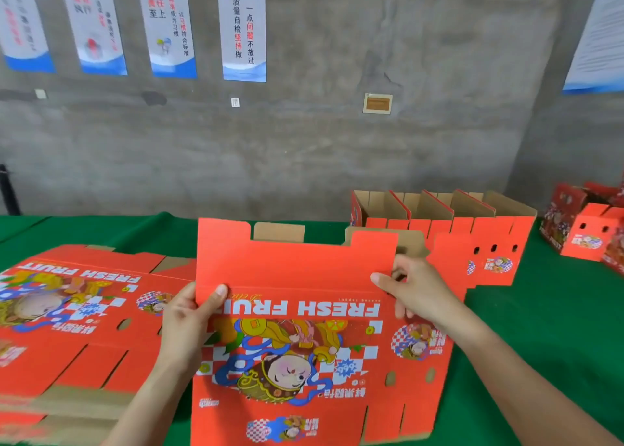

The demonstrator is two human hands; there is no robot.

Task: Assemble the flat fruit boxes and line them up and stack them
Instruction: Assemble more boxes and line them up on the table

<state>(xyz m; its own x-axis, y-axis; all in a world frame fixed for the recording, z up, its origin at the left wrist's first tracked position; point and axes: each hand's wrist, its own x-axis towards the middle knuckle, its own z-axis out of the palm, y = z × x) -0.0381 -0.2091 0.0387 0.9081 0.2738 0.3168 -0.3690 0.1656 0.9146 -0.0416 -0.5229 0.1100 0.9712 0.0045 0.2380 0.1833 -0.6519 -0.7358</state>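
A flat red fruit box (297, 344) printed "FRESH FRUIT" with a cartoon figure is held up in front of me, tilted over the green table (540, 327). My left hand (189, 324) grips its left edge, thumb on the printed face. My right hand (418, 293) pinches its right edge near the upper flap. A pile of flat red boxes (74, 317) lies on the table at the left. Several assembled open boxes (449, 229) stand in a row at the back right.
More assembled red boxes (591, 229) sit at the far right edge. A grey concrete wall with hanging posters (241, 26) rises behind the table. Bare green cloth shows at the right front and far left back.
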